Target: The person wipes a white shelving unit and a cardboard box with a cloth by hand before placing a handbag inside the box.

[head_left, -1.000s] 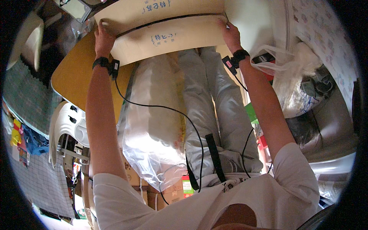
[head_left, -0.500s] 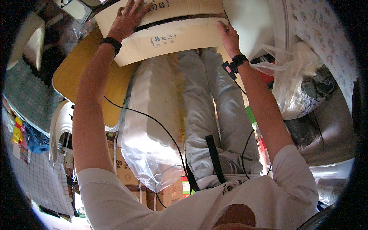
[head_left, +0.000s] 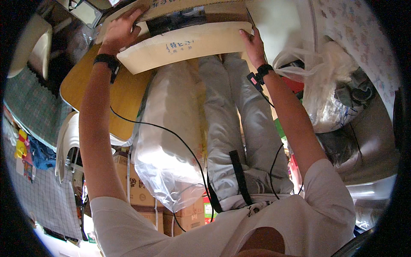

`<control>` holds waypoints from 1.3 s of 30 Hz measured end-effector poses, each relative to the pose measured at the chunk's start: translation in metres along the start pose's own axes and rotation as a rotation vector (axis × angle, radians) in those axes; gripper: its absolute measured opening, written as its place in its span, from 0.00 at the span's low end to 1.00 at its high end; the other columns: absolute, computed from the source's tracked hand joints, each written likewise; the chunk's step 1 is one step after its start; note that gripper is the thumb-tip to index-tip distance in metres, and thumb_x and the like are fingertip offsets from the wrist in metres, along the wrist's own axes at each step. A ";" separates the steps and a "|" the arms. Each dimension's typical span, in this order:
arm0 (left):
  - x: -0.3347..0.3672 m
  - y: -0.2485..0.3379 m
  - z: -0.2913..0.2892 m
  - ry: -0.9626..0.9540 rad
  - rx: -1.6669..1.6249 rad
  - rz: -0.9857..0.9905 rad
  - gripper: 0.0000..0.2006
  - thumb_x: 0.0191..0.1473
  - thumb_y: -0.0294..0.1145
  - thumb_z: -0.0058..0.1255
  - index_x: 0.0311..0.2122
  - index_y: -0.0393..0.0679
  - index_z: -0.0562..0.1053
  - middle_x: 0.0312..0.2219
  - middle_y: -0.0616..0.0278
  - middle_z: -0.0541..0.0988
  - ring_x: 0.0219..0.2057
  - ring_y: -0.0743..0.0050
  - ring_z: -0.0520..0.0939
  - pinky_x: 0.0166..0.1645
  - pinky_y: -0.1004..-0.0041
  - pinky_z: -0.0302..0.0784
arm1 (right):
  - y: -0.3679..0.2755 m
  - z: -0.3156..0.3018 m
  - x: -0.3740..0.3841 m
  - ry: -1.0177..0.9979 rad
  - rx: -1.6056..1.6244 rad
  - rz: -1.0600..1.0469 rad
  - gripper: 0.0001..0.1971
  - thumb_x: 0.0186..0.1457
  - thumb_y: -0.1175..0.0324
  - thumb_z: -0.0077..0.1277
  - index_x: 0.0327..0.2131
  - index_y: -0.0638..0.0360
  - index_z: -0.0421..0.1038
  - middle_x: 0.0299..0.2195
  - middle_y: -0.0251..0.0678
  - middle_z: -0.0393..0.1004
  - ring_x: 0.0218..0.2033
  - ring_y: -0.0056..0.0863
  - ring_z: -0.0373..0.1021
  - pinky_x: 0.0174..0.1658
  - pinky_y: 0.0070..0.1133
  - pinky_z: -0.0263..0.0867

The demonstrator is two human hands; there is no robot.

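Note:
A cardboard box (head_left: pixel 231 37) with blue writing lies across the top of the view, its near flap tilted toward me. Through the gap between the flaps a dark, shiny surface (head_left: pixel 175 21) shows, though I cannot make out what it is. My left hand (head_left: pixel 122 32) rests at the box's left end, thumb and index finger apart beside the gap. At the right end my right hand (head_left: pixel 252 45) grips the near flap, thumb on its face and fingers round the edge. Each wrist wears a black strap, and a small black device sits on the right one.
A wooden board (head_left: pixel 98 81) lies under my left forearm. Beside my legs in grey trousers (head_left: pixel 222 111) stands a large plastic-wrapped pack (head_left: pixel 171 115). Clear plastic bags (head_left: pixel 329 85) crowd the right side. Black cables (head_left: pixel 171 133) hang across my lap.
My left hand has slid left and toward me, from the far flap to the box's left end. The gap between the flaps has widened, showing the dark surface. The right hand still grips the edge.

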State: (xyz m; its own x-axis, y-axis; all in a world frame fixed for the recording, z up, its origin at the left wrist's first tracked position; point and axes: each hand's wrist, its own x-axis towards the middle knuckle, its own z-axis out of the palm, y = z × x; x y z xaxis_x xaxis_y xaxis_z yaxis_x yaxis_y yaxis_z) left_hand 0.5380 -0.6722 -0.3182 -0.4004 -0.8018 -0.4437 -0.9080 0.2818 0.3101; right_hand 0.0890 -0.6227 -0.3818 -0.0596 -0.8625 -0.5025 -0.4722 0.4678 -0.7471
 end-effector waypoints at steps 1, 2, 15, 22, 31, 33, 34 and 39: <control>-0.001 -0.001 -0.001 -0.072 0.078 -0.119 0.33 0.53 0.38 0.50 0.65 0.58 0.56 0.52 0.46 0.73 0.43 0.40 0.79 0.51 0.50 0.74 | 0.002 0.000 -0.004 -0.020 -0.015 0.039 0.29 0.55 0.48 0.55 0.52 0.59 0.64 0.35 0.45 0.79 0.40 0.38 0.76 0.43 0.29 0.68; 0.002 -0.001 0.002 -0.070 0.078 -0.120 0.33 0.53 0.38 0.50 0.65 0.58 0.56 0.52 0.46 0.73 0.43 0.40 0.79 0.51 0.50 0.74 | 0.007 -0.002 -0.006 -0.035 -0.034 0.075 0.30 0.54 0.49 0.56 0.53 0.58 0.62 0.35 0.45 0.79 0.39 0.38 0.76 0.43 0.29 0.68; 0.004 -0.046 0.062 -0.097 0.600 -0.091 0.31 0.55 0.24 0.44 0.64 0.55 0.56 0.43 0.54 0.79 0.42 0.54 0.81 0.42 0.57 0.81 | -0.014 -0.010 0.011 -0.415 0.014 0.015 0.19 0.55 0.55 0.56 0.43 0.60 0.75 0.36 0.36 0.80 0.38 0.25 0.75 0.43 0.24 0.68; -0.003 0.048 -0.008 -0.181 0.458 -0.194 0.36 0.53 0.22 0.46 0.66 0.58 0.51 0.40 0.52 0.80 0.32 0.56 0.84 0.31 0.63 0.83 | 0.017 -0.017 -0.017 -0.322 -0.013 0.042 0.20 0.59 0.60 0.54 0.49 0.64 0.69 0.42 0.35 0.76 0.44 0.22 0.71 0.48 0.21 0.65; -0.087 0.105 -0.039 -0.051 0.300 -0.104 0.34 0.51 0.26 0.47 0.65 0.56 0.57 0.60 0.62 0.66 0.54 0.61 0.74 0.49 0.64 0.79 | 0.020 -0.035 -0.095 -0.296 0.080 0.106 0.19 0.58 0.64 0.55 0.49 0.65 0.68 0.43 0.40 0.75 0.45 0.29 0.73 0.49 0.25 0.68; -0.089 0.120 -0.049 0.000 0.281 -0.075 0.35 0.49 0.27 0.48 0.65 0.56 0.57 0.60 0.63 0.66 0.54 0.63 0.74 0.51 0.65 0.78 | 0.026 -0.054 -0.105 -0.323 0.119 0.105 0.19 0.57 0.64 0.56 0.48 0.66 0.68 0.42 0.40 0.76 0.44 0.28 0.73 0.48 0.25 0.69; -0.087 0.128 -0.054 0.009 0.275 -0.069 0.35 0.49 0.27 0.48 0.65 0.56 0.57 0.60 0.63 0.66 0.54 0.63 0.74 0.51 0.65 0.78 | 0.033 -0.060 -0.111 -0.297 0.129 0.079 0.17 0.57 0.66 0.56 0.47 0.66 0.69 0.41 0.39 0.76 0.42 0.27 0.74 0.47 0.25 0.69; -0.091 0.146 -0.088 0.035 0.268 0.002 0.35 0.49 0.25 0.48 0.64 0.56 0.58 0.58 0.65 0.69 0.54 0.65 0.74 0.52 0.68 0.77 | 0.002 -0.071 -0.124 -0.239 0.151 0.105 0.16 0.57 0.66 0.56 0.45 0.66 0.70 0.40 0.38 0.77 0.40 0.26 0.74 0.45 0.24 0.70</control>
State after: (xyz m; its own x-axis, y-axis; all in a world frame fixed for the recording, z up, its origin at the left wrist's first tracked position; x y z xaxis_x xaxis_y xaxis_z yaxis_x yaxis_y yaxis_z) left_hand 0.4526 -0.6043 -0.1580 -0.4019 -0.8176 -0.4122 -0.9093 0.4093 0.0748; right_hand 0.0331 -0.5290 -0.2897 0.1164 -0.7464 -0.6553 -0.3369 0.5910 -0.7330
